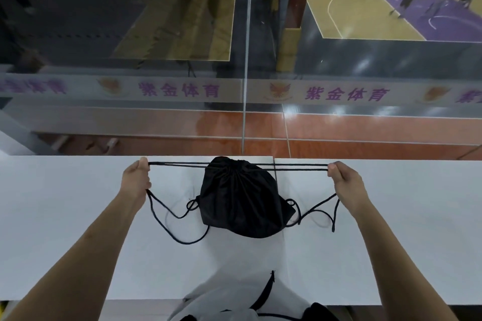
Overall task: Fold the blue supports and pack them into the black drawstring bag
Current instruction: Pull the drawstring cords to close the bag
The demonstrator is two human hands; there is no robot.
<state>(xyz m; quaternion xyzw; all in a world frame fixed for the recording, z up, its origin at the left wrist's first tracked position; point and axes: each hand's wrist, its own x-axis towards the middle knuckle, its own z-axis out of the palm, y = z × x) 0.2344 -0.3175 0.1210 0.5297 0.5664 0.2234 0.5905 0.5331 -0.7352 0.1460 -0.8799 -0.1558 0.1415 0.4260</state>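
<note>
We are pulling the black drawstring bag (241, 200) shut, and by our reading this is the closing step: no blue supports are showing anywhere, so we judge they are already inside, though the fabric hides them. Our left hand (137, 181) is curling around the cords (180, 164) at the bag's 9 o'clock, and our right hand (345, 182) is gripping the matching cords at its 3 o'clock; both fists are holding tight, with the lines running taut and level between them.

To do this well, we are wanting an even pull on both sides, so the gathered mouth at the bag's 12 o'clock cinches centred rather than skewing. Keeping the lines low and parallel to the white table (78, 229) should stop the bag lifting or sliding. The slack loops trailing below each hand could snag, so we are minding them.

The bag is lying on the table midway between our hands, well apart from each, its mouth already bunched at the far edge.
</note>
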